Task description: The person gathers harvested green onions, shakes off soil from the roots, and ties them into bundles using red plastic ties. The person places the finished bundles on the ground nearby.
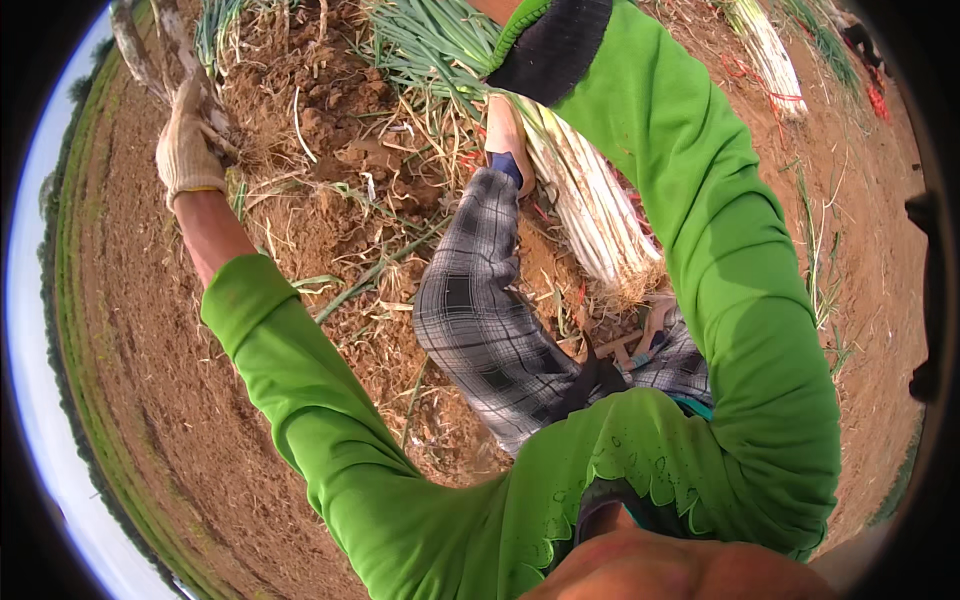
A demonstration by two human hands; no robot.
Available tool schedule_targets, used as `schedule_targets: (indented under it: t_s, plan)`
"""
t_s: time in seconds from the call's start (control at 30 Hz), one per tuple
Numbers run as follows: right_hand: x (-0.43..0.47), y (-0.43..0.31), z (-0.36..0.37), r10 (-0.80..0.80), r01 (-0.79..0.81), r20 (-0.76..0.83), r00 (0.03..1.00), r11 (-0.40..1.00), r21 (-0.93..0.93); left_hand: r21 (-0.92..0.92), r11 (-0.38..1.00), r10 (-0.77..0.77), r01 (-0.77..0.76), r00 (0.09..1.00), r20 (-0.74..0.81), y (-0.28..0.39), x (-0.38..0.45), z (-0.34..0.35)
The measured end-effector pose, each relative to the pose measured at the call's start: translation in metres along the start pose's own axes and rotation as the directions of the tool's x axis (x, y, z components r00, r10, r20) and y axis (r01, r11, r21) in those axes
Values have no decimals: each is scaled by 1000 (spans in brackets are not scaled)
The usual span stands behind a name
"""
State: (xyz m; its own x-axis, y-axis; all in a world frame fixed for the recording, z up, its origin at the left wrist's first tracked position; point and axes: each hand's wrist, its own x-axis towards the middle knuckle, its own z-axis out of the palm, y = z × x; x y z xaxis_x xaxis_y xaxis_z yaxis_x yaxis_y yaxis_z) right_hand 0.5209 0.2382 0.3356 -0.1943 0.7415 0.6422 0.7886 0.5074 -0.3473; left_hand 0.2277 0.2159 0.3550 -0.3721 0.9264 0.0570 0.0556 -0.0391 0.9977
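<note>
At the upper left, my left hand (190, 144) wears a knitted cream glove and grips soil-covered green onion stalks (174, 46); their roots lie by my thumb, and some fingertips are hidden. The right arm, in a green sleeve with a dark cuff, reaches past the top edge, so my right hand is out of view. Under that arm lies a thick bundle of long green onions (589, 191), green leaves towards the top and roots towards me. My foot (506, 135) is beside this bundle.
More green onions (772, 56) with red ties (784, 96) lie at the upper right. Another clump of green leaves (217, 34) is at the upper left. Loose leaves and dry stalks litter the brown soil (352, 161). My bent leg in plaid trousers (480, 300) takes up the middle.
</note>
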Motion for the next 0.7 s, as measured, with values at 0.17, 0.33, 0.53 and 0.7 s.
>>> schedule_targets:
  t_s: [0.17,0.33,0.53,0.7]
  plan:
    - [-235,97,-36,468,-426,187,864,876,-226,501,760,381,-413,909,172,6,51,90]
    - [-450,73,-31,832,-792,399,386,521,-319,177,982,-17,-68,897,441,-147,-66,225]
    - [-522,65,-18,778,-720,382,499,617,-318,519,779,-603,351,644,470,-305,-248,239]
    - [-521,74,-18,838,-690,368,403,543,-479,597,742,-611,306,675,413,-386,-369,243]
